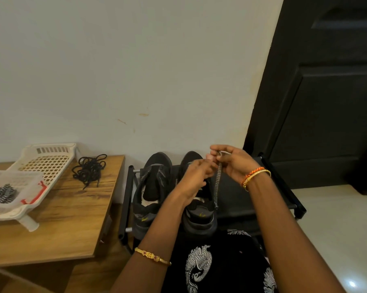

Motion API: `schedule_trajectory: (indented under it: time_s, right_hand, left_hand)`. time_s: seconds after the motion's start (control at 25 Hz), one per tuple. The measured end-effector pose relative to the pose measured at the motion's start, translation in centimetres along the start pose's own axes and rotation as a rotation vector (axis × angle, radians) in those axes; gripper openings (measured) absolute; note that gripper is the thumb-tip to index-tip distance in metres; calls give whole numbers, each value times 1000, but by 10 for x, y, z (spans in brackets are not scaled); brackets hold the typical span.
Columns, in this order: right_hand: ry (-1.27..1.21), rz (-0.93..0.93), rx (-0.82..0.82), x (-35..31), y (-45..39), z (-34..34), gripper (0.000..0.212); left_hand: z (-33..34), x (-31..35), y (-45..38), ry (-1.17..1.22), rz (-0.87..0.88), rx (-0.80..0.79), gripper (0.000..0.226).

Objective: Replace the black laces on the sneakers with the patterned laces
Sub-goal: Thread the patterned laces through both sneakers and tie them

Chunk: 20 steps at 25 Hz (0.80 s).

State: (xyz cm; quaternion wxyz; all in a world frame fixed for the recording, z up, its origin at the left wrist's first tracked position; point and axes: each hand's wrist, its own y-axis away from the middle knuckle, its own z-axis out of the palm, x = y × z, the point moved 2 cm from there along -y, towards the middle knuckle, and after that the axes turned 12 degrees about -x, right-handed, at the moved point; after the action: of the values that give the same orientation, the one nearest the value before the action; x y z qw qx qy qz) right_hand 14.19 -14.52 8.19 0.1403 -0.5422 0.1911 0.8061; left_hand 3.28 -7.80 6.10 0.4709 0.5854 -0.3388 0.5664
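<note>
Both my forearms reach over a black rack (237, 199) holding two dark sneakers (155, 187), toes toward the wall; no writing on them is legible. My right hand (233, 161) pinches a patterned lace (217, 182), which hangs vertically above the right sneaker (199, 216). My left hand (196, 176) curls its fingers beside that lace; contact is unclear. Black laces (89, 169) lie heaped on the wooden table (72, 218).
</note>
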Motion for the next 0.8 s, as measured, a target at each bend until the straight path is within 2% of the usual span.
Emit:
schedule_trajectory:
  time_s: [0.04, 0.12, 0.36, 0.48, 0.64, 0.68, 0.76, 0.8]
  right_hand:
    - [-29, -18, -20, -5, 0, 5, 32]
    - [-44, -46, -13, -9, 0, 8, 33]
    - [14, -49, 182, 10, 7, -20, 23]
    - [2, -50, 211, 25, 13, -23, 22]
    - [83, -54, 321, 44, 20, -21, 20]
    - [168, -28, 391, 48, 21, -24, 18]
    - [569, 20, 550, 48, 24, -29, 23]
    - [773, -22, 550, 45, 25, -27, 29]
  left_hand:
    - [7, 4, 2, 38, -37, -78, 25]
    - [8, 4, 8, 46, -72, -106, 21]
    - [-38, -11, 49, -95, -207, 40, 16]
    - [-50, -17, 64, -118, -221, 171, 12]
    - [-52, -18, 69, -216, -125, 414, 8]
    - [-52, -17, 68, -254, -110, 433, 7]
    - [-50, -16, 61, -252, -111, 395, 6]
    - [-48, -15, 57, -215, -129, 354, 5]
